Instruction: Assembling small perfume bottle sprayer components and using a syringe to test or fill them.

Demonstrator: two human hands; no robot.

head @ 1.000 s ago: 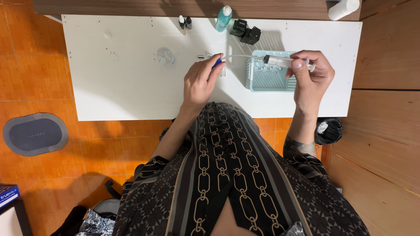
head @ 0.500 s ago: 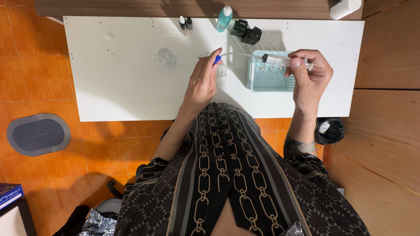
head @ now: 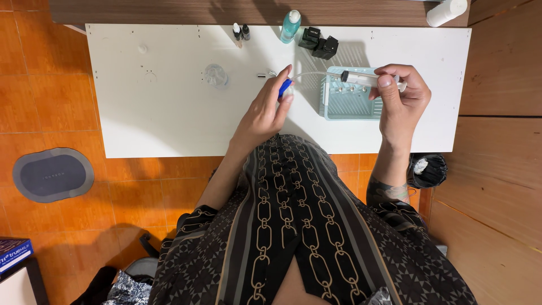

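Both forearms reach forward; left hand [head: 264,110] pinches with thumb and fingertips, right hand [head: 402,99] curls closed, raised slightly.

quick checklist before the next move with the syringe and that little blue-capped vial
1. Right hand has a firm grip on the syringe: ok.
2. Left hand pinches the small blue-capped vial: ok.
3. Thin tube runs from the syringe toward the vial: ok; whether its tip sits inside, cannot tell.
4. Liquid level in the syringe: cannot tell.
5. Pale green basket lies flat on the white table, under the syringe: ok.
6. Teal bottle and black boxes stand apart from both hands: ok.
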